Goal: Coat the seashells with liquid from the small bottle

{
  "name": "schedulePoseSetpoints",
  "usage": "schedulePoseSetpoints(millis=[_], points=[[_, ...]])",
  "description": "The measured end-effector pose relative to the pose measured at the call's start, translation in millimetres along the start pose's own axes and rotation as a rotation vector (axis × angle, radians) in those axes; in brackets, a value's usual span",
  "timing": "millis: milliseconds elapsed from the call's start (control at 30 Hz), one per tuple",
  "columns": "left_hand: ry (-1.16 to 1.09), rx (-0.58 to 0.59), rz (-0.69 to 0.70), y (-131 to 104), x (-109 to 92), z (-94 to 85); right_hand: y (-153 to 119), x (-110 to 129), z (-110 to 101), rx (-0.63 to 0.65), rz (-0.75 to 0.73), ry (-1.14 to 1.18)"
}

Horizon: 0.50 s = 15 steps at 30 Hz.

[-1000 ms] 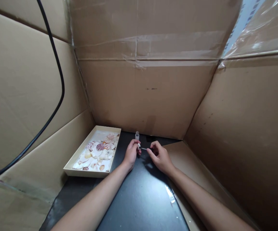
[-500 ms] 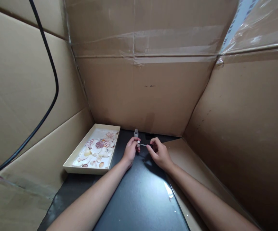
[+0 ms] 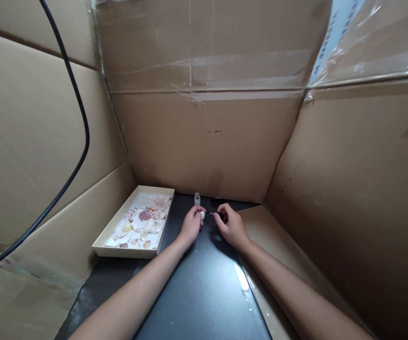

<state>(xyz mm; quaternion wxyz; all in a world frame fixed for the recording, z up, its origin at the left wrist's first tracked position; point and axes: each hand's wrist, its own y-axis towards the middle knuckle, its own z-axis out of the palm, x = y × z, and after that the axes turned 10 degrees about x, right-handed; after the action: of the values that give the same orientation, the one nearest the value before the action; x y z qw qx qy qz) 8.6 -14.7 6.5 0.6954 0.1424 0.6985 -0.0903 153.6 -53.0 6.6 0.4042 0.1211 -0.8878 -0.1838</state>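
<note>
My left hand [image 3: 190, 226] is closed, pinching a small round white piece [image 3: 203, 215] at its fingertips. It is too small to tell exactly what the piece is. Across from it, my right hand [image 3: 232, 227] grips a thin brush [image 3: 211, 213] between thumb and fingers. The brush's dark tip points left and lies just short of the white piece. Its far end is hidden in the hand. Behind my left fingers stands a small clear glass bottle [image 3: 197, 199], upright with no cap on it.
A cream shallow tray [image 3: 99, 249] of assorted seashells [image 3: 145, 215] lies left of my hands on the dark table [image 3: 196, 288]. A cardboard sheet [image 3: 260, 231] lies along the right. Cardboard walls [image 3: 196, 141] enclose the space, and a black cable [image 3: 85, 137] hangs at left.
The brush tip has drawn back from the white piece, leaving a small gap. The white piece now shows a rounder, plainer white face. The whole view has shifted slightly.
</note>
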Motion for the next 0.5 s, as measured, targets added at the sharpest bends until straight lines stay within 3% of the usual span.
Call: schedulePoseSetpoints(millis=[100, 167, 300, 400, 500], points=[[0.306, 0.132, 0.129, -13, -30, -3.6, 1, 0, -1, 0.017, 0.008, 0.056], [0.558, 0.186, 0.224, -24, -54, -17.5, 1, -1, -1, 0.025, 0.013, 0.071], [0.973, 0.06, 0.117, -42, -88, -68.9, 1, -3, 1, 0.031, 0.008, 0.085], [1.115, 0.011, -0.044, -48, -88, -107.8, 2, -5, 2, 0.026, 0.005, 0.086], [1.148, 0.041, -0.182, -48, -73, -132.3, 2, -6, 3, 0.033, 0.004, 0.083]])
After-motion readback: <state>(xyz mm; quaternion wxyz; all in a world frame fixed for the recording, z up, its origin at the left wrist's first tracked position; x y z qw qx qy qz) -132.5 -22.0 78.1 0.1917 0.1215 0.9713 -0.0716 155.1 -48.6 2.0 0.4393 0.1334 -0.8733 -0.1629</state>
